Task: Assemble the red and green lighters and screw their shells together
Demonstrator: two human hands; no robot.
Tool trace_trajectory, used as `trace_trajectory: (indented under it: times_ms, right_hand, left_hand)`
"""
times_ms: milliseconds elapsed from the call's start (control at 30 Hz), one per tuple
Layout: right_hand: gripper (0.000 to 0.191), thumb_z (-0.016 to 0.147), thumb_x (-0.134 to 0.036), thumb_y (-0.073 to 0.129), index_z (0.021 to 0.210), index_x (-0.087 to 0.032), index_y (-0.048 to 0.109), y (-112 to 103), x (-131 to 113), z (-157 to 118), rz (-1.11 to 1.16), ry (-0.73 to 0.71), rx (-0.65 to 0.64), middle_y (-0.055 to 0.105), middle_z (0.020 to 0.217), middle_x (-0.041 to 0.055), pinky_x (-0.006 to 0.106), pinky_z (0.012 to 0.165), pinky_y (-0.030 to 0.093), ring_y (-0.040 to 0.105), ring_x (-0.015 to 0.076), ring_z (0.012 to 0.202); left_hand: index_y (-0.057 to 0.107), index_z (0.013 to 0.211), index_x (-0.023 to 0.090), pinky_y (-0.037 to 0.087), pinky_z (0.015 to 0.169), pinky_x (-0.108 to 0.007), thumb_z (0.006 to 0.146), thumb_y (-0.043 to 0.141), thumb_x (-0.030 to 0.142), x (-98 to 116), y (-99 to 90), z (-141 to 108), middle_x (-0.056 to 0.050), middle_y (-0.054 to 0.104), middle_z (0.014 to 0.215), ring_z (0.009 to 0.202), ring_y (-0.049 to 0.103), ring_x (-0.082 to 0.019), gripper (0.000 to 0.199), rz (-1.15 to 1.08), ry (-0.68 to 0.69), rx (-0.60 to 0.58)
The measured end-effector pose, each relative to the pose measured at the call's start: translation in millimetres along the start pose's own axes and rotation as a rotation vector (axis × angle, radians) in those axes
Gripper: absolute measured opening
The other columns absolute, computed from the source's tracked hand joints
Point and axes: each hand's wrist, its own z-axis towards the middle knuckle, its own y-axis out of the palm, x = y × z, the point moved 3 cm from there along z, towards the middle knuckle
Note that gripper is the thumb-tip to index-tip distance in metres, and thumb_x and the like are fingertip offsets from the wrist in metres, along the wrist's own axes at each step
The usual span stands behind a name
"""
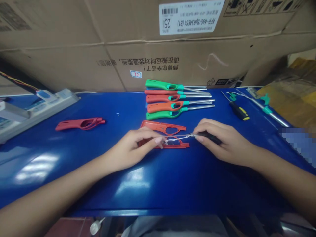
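Observation:
My right hand [222,141] is closed around a black-handled screwdriver [212,137], its thin shaft reaching left toward my other hand. My left hand [138,144] pinches the end of a thin white wire [175,141]. The wire runs beside the shaft to my right fingertips. Beneath and just behind the fingers lie two red lighter shell halves [181,128], opened on the table; my left hand covers part of the nearer one. What else sits between the left fingertips is too small to make out.
Several green and red lighters [163,106] lie in a row behind my hands. At left are a red lighter body [80,124] and a power strip [39,110]. A yellow-black screwdriver [239,110] and a metal lighter tube [271,113] lie right. A cardboard box [86,72] borders the back.

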Motion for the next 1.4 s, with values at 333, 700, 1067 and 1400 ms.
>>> trace_trajectory:
  times_ms: [333,700,1067,1400]
  right_hand:
    - [0.008,0.098,-0.02,0.058,0.106,-0.02,0.06,-1,-6,1,-0.072,-0.053,0.062,0.065,0.094,0.0036,0.027,0.075,0.049,0.062,0.0145,0.085]
    - [0.012,0.094,-0.019,0.066,0.105,-0.02,0.066,-5,-11,1,-0.167,-0.16,0.13,0.066,0.093,0.005,0.027,0.071,0.052,0.064,0.0157,0.082]
    - [0.015,0.098,-0.024,0.06,0.11,-0.02,0.068,-4,-10,-1,-0.246,-0.177,0.025,0.07,0.096,0.006,0.027,0.07,0.051,0.066,0.0158,0.083]
    - [0.021,0.102,-0.029,0.055,0.112,-0.02,0.071,1,-8,-2,-0.306,-0.194,-0.09,0.069,0.099,0.0058,0.025,0.065,0.046,0.064,0.0146,0.081]
  left_hand:
    - [0.074,0.1,0.019,0.046,0.09,-0.027,0.103,0.052,0.022,4,2.7,2,-0.001,0.072,0.093,0.094,0.062,-0.014,0.022,0.15,0.135,-0.005]
    - [0.07,0.096,0.02,0.04,0.096,-0.027,0.103,0.053,0.022,9,7.1,-2,0.0,0.068,0.1,0.099,0.06,-0.013,0.019,0.187,0.174,-0.121]
    - [0.067,0.096,0.02,0.041,0.089,-0.032,0.101,0.057,0.026,4,-6.1,-1,-0.002,0.071,0.096,0.094,0.06,-0.018,0.013,0.391,0.196,0.104]
    - [0.067,0.104,0.019,0.042,0.088,-0.034,0.1,0.059,0.025,4,-7.8,-3,-0.004,0.072,0.101,0.095,0.061,-0.019,0.011,0.508,0.242,0.149]
